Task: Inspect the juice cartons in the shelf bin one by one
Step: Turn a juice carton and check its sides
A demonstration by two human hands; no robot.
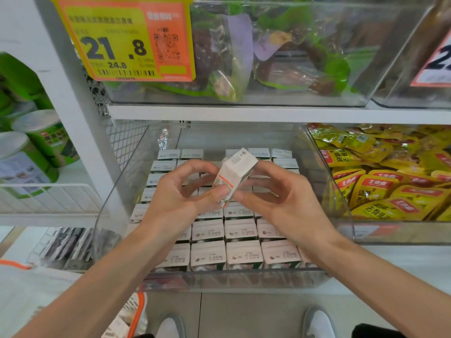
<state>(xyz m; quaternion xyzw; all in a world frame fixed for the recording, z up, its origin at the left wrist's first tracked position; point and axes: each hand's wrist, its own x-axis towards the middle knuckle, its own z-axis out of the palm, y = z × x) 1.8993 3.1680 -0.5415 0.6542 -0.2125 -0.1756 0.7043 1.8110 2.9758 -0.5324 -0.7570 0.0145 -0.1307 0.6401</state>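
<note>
Juice carton (pixel 235 172), small and white with an orange stripe on one face, is held tilted in the middle of the view, its top end leaning toward 1 o'clock, lifted above the clear shelf bin (pixel 231 280). The left hand (pixel 178 193), reaching in from 7 o'clock, pinches the carton's lower end between thumb and curled fingers. The right hand (pixel 280 201), reaching in from 5 o'clock, curls its fingers round the carton's far side, with its thumb tip just beside the lower corner; both hands are clamped on it. Below the hands the bin is packed with rows of cartons (pixel 241 254) standing upright, their tops showing printed codes. At 3 o'clock a neighbouring bin holds yellow snack packets (pixel 390 186). At 11 o'clock hangs a yellow and orange price tag (pixel 127 40); green tins (pixel 36 142) stand at 9 o'clock, and grey-and-white shoes (pixel 319 323) show at 6 o'clock.
</note>
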